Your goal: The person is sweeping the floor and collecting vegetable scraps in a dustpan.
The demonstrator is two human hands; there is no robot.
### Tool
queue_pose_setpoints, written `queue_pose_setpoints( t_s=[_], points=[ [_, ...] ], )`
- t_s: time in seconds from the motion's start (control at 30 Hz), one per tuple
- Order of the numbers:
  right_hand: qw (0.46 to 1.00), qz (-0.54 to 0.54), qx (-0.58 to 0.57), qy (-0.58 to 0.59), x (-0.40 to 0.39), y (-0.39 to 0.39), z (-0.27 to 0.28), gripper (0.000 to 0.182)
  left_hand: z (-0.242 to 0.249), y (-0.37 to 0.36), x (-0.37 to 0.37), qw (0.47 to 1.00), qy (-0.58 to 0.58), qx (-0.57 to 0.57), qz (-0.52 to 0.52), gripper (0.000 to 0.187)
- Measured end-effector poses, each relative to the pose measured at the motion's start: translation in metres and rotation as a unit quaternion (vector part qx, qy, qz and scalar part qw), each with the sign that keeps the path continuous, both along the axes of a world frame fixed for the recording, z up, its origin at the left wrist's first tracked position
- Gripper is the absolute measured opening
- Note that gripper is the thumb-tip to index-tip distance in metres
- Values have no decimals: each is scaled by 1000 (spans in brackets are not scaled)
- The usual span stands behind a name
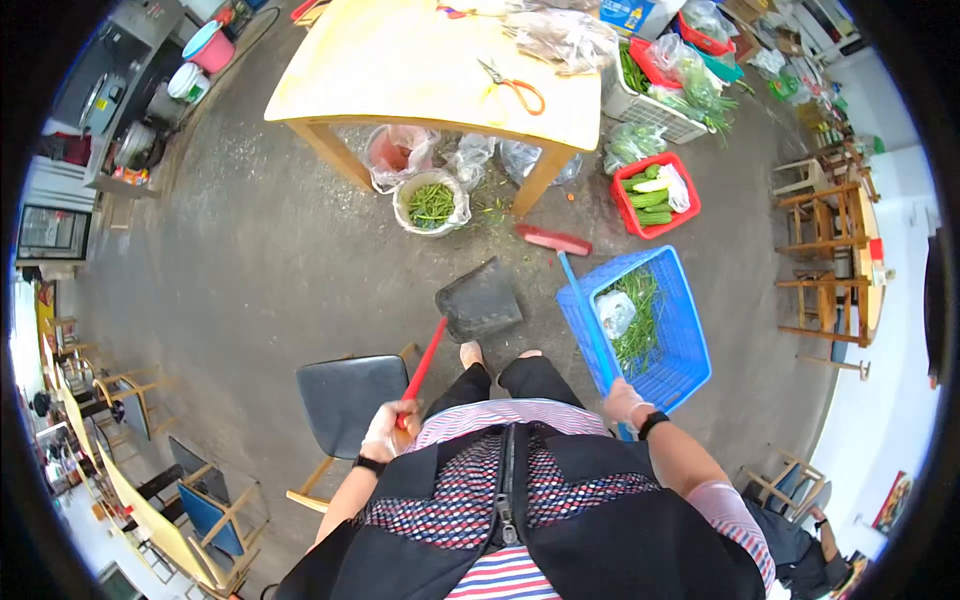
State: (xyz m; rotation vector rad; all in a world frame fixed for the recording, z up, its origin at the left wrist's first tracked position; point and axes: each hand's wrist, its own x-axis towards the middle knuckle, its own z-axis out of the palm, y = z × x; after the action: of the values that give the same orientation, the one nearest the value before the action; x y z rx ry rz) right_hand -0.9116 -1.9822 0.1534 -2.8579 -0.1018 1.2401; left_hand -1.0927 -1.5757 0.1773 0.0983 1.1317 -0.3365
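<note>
My left hand (391,428) is wrapped round the red handle of a dustpan (482,300), whose black pan rests on the floor in front of my feet. In my right hand (627,404) is the blue handle of a broom (555,240); its red head lies near the right leg of the table. The broom handle passes over a blue plastic crate (690,340), which holds green stalks (640,325) and a clear plastic bag (615,313). Both hands appear to wear thin clear gloves.
Ahead stands a wooden table (400,70) with orange-handled scissors (515,87). Below it is a bucket of green beans (431,205). A red basket of green gourds (655,197) sits to the right. A black-seated chair (352,400) is by my left arm. Another person (795,545) is at lower right.
</note>
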Motion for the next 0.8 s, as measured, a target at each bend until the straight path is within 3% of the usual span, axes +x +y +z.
queue_pose_setpoints(
  t_s=[0.03, 0.13, 0.2, 0.23, 0.3, 0.33, 0.4, 0.43, 0.5, 0.53, 0.6, 0.67, 0.73, 0.8],
  points=[
    [1000, 0, -1, 0, 4, -8, 7, 21, 13, -2, 10, 999, 8, 35, -39, 9],
    [993, 112, 45, 18, 14, -2, 67, 18, -24, 14, 21, 999, 32, 15, -7, 4],
    [979, -90, 57, 172, 18, 30, 124, 21, -50, 23, 30, 997, 60, 42, 19, 8],
    [981, -79, 52, 168, 17, 31, 127, 21, -58, 23, 38, 996, 59, 63, 17, 9],
    [927, -185, 216, 244, 12, 27, 132, 13, -75, 23, 50, 994, 70, 73, 46, 8],
    [931, -174, 208, 246, 19, 36, 135, 13, -80, 23, 55, 994, 58, 69, 62, 7],
    [875, -221, 325, 282, 32, 61, 142, 13, -86, 18, 64, 986, 94, 70, 120, 6],
    [841, -310, 336, 288, 41, 83, 150, 13, -83, 16, 68, 985, 75, 71, 141, 6],
    [853, -288, 349, 259, 74, 111, 136, 13, -82, 9, 73, 982, 75, 64, 163, 6],
    [910, -158, 311, 227, 101, 110, 99, 9, -80, 6, 74, 980, 77, 59, 171, 6],
    [968, -22, 232, 96, 149, 143, 69, 9, -73, -2, 76, 977, 63, 62, 195, 6],
    [989, 60, 138, 7, 189, 178, 56, 16, -73, -7, 77, 965, 95, 41, 240, 7],
    [989, 108, 96, -43, 210, 203, 58, 24, -66, -11, 75, 964, 90, 43, 247, 7],
    [994, 65, 80, -27, 207, 212, 87, 26, -52, -15, 77, 959, 86, -13, 269, 7]
  ],
)
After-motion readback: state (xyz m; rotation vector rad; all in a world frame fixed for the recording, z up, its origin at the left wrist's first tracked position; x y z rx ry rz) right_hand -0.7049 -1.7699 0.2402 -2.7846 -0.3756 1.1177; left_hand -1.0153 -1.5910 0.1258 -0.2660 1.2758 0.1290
